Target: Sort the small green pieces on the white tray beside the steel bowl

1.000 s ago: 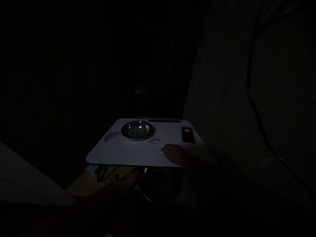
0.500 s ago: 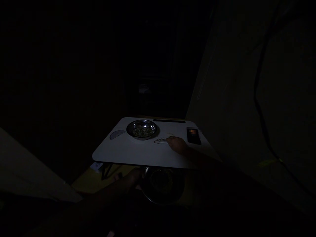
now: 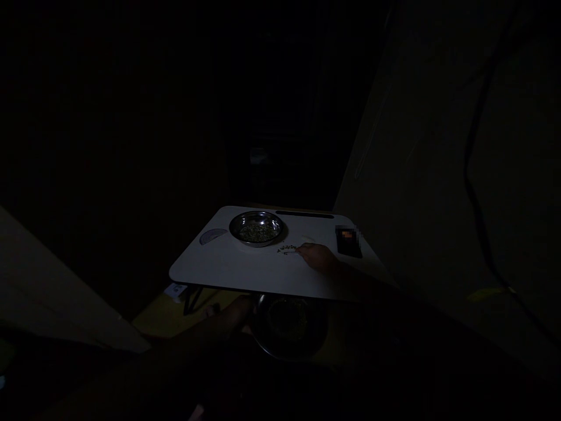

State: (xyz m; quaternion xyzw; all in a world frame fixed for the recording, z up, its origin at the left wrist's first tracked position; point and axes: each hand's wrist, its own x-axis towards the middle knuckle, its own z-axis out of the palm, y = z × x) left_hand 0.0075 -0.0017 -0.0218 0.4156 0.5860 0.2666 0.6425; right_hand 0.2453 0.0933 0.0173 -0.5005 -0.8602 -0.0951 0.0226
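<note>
In very dim light, my right hand (image 3: 319,257) rests over the white tabletop (image 3: 245,273), fingers drawn together. At its fingertips lies a small scatter of greenish grains or beans (image 3: 287,249); whatever the fingers pinch is too dark to make out. Left of the scatter stands a shiny steel bowl (image 3: 256,241) with many similar pieces in it. Below the table's near edge, my left hand (image 3: 239,311) grips the rim of a second metal bowl (image 3: 289,345), whose dark inside shows faint greenish bits.
A clear protractor-shaped piece (image 3: 213,236) lies at the table's left. A dark phone (image 3: 349,245) with a blurred screen is at the right. Along the far edge runs a dark slot (image 3: 304,214). A cable (image 3: 471,187) hangs on the right wall.
The view has shifted slightly, so the table sits a little further right. My right hand stays at the scattered pieces, with only a slight shift. My left hand keeps the lower bowl.
</note>
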